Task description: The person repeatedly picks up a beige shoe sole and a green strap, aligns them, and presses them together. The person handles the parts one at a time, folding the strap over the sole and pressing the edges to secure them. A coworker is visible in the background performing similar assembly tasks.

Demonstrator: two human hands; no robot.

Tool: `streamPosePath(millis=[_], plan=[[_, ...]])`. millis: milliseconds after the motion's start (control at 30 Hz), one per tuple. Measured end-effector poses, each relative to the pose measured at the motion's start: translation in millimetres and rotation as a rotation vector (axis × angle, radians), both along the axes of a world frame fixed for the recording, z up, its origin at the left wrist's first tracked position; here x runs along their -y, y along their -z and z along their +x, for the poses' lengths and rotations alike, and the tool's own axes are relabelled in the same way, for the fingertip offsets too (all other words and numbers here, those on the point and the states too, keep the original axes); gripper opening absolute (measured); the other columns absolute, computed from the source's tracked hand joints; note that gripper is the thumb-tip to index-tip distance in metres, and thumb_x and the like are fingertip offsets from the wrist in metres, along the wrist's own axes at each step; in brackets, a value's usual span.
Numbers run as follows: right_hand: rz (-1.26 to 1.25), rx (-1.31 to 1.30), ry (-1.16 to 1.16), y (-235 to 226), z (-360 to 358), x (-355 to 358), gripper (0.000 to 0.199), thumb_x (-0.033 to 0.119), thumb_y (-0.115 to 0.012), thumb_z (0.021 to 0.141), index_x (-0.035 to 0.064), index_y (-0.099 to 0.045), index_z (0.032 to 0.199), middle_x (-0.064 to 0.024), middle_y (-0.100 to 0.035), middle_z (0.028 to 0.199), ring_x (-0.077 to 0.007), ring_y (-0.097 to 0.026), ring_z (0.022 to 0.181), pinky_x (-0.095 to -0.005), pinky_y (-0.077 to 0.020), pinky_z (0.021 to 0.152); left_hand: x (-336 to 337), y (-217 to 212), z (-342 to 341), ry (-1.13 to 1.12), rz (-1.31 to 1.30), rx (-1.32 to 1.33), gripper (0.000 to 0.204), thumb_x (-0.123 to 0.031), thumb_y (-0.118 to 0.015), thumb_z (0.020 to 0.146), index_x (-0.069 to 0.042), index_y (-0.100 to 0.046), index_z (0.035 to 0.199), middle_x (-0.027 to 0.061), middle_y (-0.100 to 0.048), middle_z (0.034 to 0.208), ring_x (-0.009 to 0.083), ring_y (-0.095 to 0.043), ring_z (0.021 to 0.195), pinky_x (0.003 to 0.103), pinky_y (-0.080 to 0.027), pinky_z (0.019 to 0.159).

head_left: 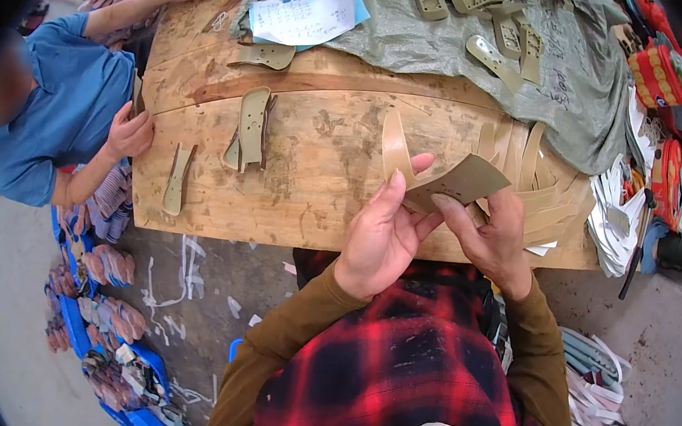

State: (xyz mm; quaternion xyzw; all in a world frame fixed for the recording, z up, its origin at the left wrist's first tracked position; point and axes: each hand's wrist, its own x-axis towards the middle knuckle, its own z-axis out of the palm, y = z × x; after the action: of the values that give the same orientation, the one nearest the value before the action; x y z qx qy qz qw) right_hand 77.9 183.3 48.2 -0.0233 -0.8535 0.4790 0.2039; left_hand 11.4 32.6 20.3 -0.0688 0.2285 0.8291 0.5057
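Observation:
Above the table's near edge, my left hand [379,242] pinches a tan strap [396,146] between thumb and fingers, and the strap's loose end points up and away. My right hand [498,239] grips an olive sole piece [465,179], thumb on its face and fingers mostly hidden behind it. A few small holes show near the piece's left end, which meets the strap at my left fingers. Whether the strap passes through a hole cannot be made out. Beside my right hand, several more tan straps [540,180] lie overlapped on the wooden table [312,168].
Olive sole pieces [252,125] lie left of my hands; more rest on a grey-green sack [569,96] at the back. Papers [308,14] sit near it. A co-worker in a blue shirt [67,93] handles pieces at left. Blue crates [75,326] stand on the floor.

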Motion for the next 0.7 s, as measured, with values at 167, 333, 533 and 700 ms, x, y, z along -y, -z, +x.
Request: streamPosePath(millis=[167, 333, 533, 700], plan=[[0.029, -0.013, -0.007, 5, 3, 0, 0.033, 0.003, -0.070, 0.083, 0.0010, -0.062, 0.115, -0.0097, -0.070, 0.102, -0.0219, -0.067, 0.076, -0.0310, -0.0524, 0.064, 1, 2, 1, 0.002, 0.002, -0.021, 0.044, -0.033, -0.032, 0.108, -0.008, -0.040, 0.143, 0.0089, -0.052, 0.139, 0.0187, -0.051, 0.125, 0.037, -0.041, 0.107], [0.101, -0.179, 0.003, 24, 9, 1, 0.034, 0.001, -0.074, 0.079, -0.0007, -0.060, 0.109, -0.0138, -0.067, 0.096, -0.0280, -0.067, 0.076, -0.0350, -0.0531, 0.063, 2, -1, 3, -0.005, 0.006, -0.109, 0.049, -0.038, -0.033, 0.107, -0.006, -0.038, 0.144, 0.0128, -0.053, 0.139, 0.0204, -0.053, 0.125, 0.037, -0.042, 0.107], [0.407, -0.320, -0.057, 14, 16, 3, 0.038, 0.001, -0.072, 0.067, 0.0002, -0.057, 0.102, -0.0142, -0.063, 0.093, -0.0293, -0.064, 0.075, -0.0376, -0.0535, 0.063, 18, -25, -32, 0.052, -0.386, -0.778, 0.042, -0.031, -0.045, 0.104, 0.005, -0.057, 0.122, 0.0166, -0.068, 0.112, 0.0201, -0.065, 0.101, 0.035, -0.050, 0.092], [0.555, -0.254, -0.070, 2, 21, 7, 0.030, 0.005, -0.066, 0.071, 0.0012, -0.056, 0.099, -0.0127, -0.060, 0.092, -0.0264, -0.062, 0.075, -0.0351, -0.0515, 0.063, 27, -34, -37, 0.014, -0.747, -1.320, 0.019, -0.013, -0.059, 0.098, 0.004, -0.066, 0.100, 0.0131, -0.069, 0.079, 0.0165, -0.067, 0.068, 0.030, -0.051, 0.062]])
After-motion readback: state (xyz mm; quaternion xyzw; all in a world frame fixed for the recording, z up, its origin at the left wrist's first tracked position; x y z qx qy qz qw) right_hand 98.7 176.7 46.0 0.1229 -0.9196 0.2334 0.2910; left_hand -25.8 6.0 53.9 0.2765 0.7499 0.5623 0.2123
